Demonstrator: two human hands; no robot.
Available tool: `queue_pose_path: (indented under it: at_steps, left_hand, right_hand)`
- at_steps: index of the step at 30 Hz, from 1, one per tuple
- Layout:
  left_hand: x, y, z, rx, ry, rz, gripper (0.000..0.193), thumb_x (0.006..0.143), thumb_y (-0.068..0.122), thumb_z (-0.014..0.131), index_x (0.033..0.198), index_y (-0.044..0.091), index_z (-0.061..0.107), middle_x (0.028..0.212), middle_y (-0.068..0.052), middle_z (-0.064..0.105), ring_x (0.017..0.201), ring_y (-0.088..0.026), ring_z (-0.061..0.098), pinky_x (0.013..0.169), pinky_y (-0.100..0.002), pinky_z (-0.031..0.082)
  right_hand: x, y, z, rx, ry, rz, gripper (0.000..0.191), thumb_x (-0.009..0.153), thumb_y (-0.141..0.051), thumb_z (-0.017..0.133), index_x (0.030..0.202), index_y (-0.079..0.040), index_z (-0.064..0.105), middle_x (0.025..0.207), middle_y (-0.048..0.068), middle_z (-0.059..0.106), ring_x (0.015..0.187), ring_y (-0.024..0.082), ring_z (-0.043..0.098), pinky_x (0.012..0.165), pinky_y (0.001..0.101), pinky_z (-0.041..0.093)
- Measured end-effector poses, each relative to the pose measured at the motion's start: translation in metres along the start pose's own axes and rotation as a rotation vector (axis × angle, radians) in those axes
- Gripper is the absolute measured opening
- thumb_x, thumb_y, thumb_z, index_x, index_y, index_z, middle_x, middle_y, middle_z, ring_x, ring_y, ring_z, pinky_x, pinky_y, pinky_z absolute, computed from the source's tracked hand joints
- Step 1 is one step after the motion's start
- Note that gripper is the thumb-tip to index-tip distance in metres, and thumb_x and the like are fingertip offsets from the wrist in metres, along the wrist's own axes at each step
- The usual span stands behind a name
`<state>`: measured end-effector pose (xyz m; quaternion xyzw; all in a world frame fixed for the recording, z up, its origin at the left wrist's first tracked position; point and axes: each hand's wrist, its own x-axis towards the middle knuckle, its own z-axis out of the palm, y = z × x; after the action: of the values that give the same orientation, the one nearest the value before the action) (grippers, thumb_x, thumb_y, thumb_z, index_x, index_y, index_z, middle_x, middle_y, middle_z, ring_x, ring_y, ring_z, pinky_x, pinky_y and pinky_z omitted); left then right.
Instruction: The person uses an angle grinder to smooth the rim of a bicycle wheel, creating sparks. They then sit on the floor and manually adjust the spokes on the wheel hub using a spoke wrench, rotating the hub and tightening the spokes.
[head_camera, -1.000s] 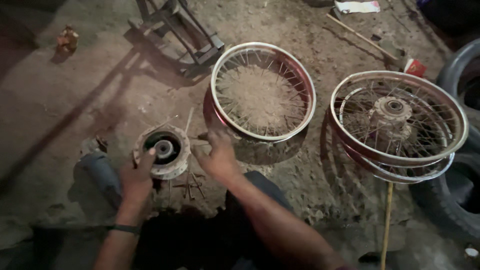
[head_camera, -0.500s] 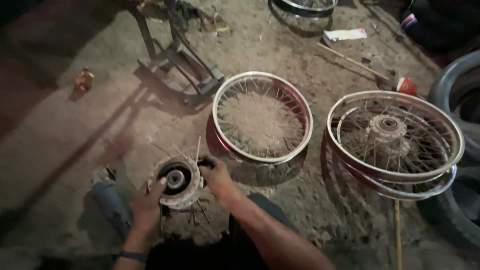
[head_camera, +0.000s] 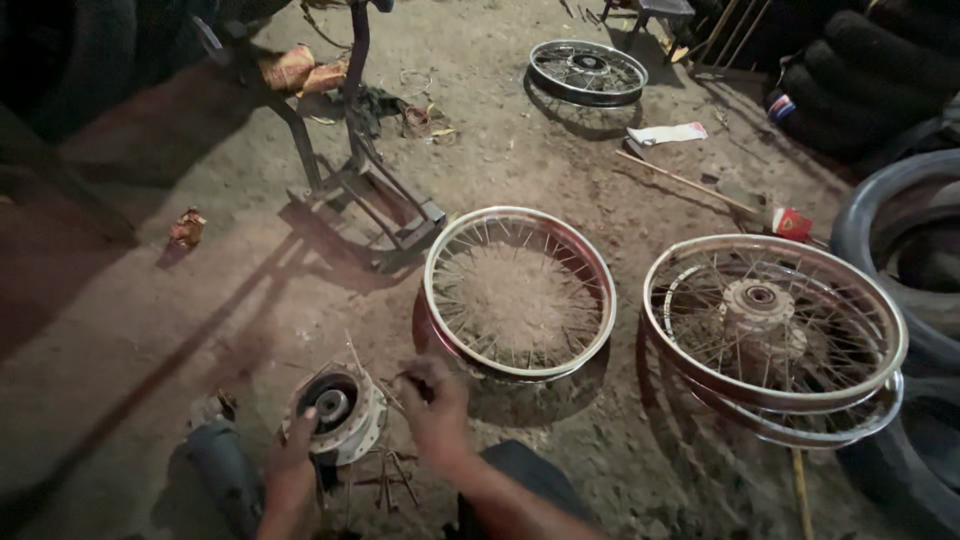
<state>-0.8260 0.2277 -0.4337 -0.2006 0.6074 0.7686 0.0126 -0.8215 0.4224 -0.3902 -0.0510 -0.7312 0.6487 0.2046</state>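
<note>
A round metal wheel hub (head_camera: 335, 410) with a dark centre stands on the dirt floor near the bottom left. My left hand (head_camera: 290, 470) grips its lower edge. My right hand (head_camera: 432, 400) is beside the hub on the right, fingers pinched on a thin spoke (head_camera: 392, 397) that reaches toward the hub. Several loose spokes (head_camera: 390, 480) lie on the ground under the hub. A spoked rim without a hub (head_camera: 520, 292) lies flat just beyond my right hand.
A spoked wheel with hub (head_camera: 775, 325) lies stacked on other rims at the right, next to black tyres (head_camera: 900, 260). A metal stand (head_camera: 365, 195) is at the upper left, another small wheel (head_camera: 587, 72) far back, and a stick with a red can (head_camera: 790, 222).
The view has tilted up, so the hub and my hands sit lower in the frame. My right hand has kept working at the hub's right side.
</note>
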Motion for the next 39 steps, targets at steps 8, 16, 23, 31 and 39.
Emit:
queue_pose_path:
  at_steps: [8, 16, 23, 31, 39]
  left_hand:
    - [-0.010, 0.001, -0.001, -0.095, -0.030, 0.047, 0.049, 0.095, 0.029, 0.064, 0.134, -0.001, 0.063, 0.124, -0.009, 0.070, 0.109, -0.019, 0.066, 0.094, -0.034, 0.049]
    - [0.022, -0.040, -0.023, 0.341, -0.030, 0.336, 0.042, 0.098, 0.031, 0.064, 0.122, -0.003, 0.069, 0.110, -0.013, 0.074, 0.100, -0.024, 0.067, 0.090, -0.038, 0.050]
    - [0.018, -0.028, -0.016, 0.020, 0.051, 0.029, 0.042, 0.100, 0.030, 0.067, 0.122, -0.006, 0.067, 0.102, -0.012, 0.070, 0.088, -0.022, 0.063, 0.075, -0.041, 0.050]
    - [-0.028, 0.038, 0.003, -0.035, -0.031, -0.211, 0.044, 0.099, 0.046, 0.053, 0.125, 0.013, 0.065, 0.089, -0.005, 0.068, 0.065, -0.020, 0.060, 0.048, -0.036, 0.045]
    - [-0.015, 0.021, -0.013, -0.290, -0.188, -0.066, 0.044, 0.097, 0.036, 0.056, 0.129, 0.007, 0.063, 0.114, 0.000, 0.074, 0.099, -0.011, 0.070, 0.086, -0.028, 0.055]
  right_hand:
    - [0.005, 0.007, 0.004, 0.255, 0.131, 0.185, 0.022, 0.086, -0.001, 0.074, 0.105, -0.004, 0.065, 0.085, 0.006, 0.072, 0.071, 0.012, 0.068, 0.062, 0.0295, 0.055]
    - [-0.005, -0.046, -0.013, -0.354, -0.096, -0.381, 0.024, 0.091, -0.006, 0.072, 0.115, -0.007, 0.071, 0.101, 0.013, 0.070, 0.090, 0.032, 0.068, 0.078, 0.0413, 0.054]
    - [-0.005, -0.078, -0.025, -0.484, -0.324, -0.419, 0.031, 0.095, -0.023, 0.066, 0.121, -0.007, 0.070, 0.114, 0.016, 0.066, 0.108, 0.037, 0.062, 0.092, 0.0488, 0.049]
    - [-0.011, -0.030, -0.015, -0.063, -0.410, -0.094, 0.045, 0.090, -0.012, 0.060, 0.134, -0.006, 0.060, 0.122, 0.017, 0.067, 0.110, 0.038, 0.067, 0.096, 0.0441, 0.052]
    - [-0.010, 0.011, 0.000, -0.242, -0.250, 0.004, 0.023, 0.090, -0.011, 0.071, 0.112, -0.005, 0.074, 0.099, 0.015, 0.076, 0.084, 0.024, 0.073, 0.076, 0.0385, 0.058]
